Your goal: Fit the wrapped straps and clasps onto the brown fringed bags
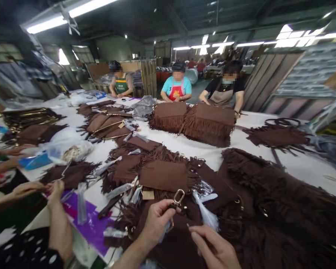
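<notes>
My left hand [158, 222] is closed, its thumb and fingers pinching the end of a strap with a gold clasp [177, 203] standing up from it. To its right, my right hand [214, 244] is pinched too, and a tiny pale tip shows at its fingertips, too small to name. Beneath both hands lies dark brown fringed fabric [182, 239]. Just beyond them, a brown fringed bag [164, 175] rests on the pile, with a tan tag [148, 195] at its lower edge. White tissue-like fringe [207, 215] sticks out beside my right hand.
At left, a co-worker's hands [56, 192] work beside a purple sheet [86, 228]. Stacked fringed bags [210, 119] stand across the white table [204, 151], before several people. A large brown heap [268, 186] fills the right side. Plastic bags [72, 144] lie at left.
</notes>
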Tool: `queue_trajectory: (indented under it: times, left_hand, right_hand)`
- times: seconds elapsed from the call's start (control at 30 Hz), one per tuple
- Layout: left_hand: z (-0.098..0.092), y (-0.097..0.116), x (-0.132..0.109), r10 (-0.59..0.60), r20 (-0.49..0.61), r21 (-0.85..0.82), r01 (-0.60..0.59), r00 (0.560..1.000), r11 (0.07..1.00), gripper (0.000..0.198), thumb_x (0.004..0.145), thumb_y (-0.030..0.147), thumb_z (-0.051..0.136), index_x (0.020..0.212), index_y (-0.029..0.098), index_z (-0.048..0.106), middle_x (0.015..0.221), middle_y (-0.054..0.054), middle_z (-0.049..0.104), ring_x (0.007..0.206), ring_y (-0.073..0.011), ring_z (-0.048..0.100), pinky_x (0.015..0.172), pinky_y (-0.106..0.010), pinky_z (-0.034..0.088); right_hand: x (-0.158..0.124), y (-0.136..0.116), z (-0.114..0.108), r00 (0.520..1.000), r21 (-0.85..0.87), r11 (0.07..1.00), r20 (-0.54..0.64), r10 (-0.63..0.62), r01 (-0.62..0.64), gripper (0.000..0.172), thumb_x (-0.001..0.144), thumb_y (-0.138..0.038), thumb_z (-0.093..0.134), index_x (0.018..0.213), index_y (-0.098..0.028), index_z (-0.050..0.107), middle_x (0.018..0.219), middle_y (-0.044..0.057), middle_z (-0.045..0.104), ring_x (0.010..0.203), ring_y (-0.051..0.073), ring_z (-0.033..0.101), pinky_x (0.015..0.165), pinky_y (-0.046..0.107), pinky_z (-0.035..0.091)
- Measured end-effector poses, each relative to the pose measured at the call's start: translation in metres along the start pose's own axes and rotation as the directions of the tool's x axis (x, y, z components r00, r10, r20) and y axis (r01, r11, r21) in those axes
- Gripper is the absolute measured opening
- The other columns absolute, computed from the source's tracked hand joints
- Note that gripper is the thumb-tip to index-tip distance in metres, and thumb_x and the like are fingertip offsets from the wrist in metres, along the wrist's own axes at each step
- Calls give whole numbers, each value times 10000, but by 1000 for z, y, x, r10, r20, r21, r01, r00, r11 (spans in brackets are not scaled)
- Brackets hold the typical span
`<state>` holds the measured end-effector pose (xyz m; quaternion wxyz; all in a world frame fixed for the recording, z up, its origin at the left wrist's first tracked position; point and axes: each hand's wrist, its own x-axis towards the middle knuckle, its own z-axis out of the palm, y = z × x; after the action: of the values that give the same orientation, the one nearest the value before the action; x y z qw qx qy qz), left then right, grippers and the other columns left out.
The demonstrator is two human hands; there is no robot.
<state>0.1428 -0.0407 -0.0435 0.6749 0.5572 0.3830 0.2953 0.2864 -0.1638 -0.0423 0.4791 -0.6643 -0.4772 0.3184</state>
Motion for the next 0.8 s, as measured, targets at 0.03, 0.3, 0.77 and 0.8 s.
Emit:
queue_trajectory:
  times: [0.03,0.3,0.77,0.8]
  left_hand:
    - [-2,-7,-11,5,-19,39,-4,1000,999,225,778,279,602,887,119,717,693,-41,667,505,-81,465,493,-188,378]
    - [-13,-16,-52,261,-7,353,-242,965,904,235,830,169,552,995,195,718,906,-31,734,811,-167,653,769,-241,489]
    - [-8,-41,-54,434,149,725,-396,889,563,367,825,101,503,1163,232,557,973,-21,722,769,-204,661,686,-289,484]
    - [-7,-42,-53,436,150,738,-394,887,548,361,823,103,501,1158,230,545,951,-19,722,747,-203,659,667,-287,478]
  right_hand:
    - [0,-7,6,1000,-44,999,-1,-26,25,226,854,-397,571,859,-255,747,688,3,695,580,143,637,556,195,500]
    - [-2,-23,38,999,-259,966,46,19,-7,271,882,-333,467,757,-228,684,712,5,692,659,170,643,622,251,450]
    - [-8,-13,46,999,-400,915,32,-40,49,257,881,-228,411,738,-209,624,717,30,663,667,189,631,634,282,407]
    - [-9,-12,46,999,-416,908,29,-44,53,252,878,-221,414,730,-207,618,712,33,661,664,190,630,630,281,403]
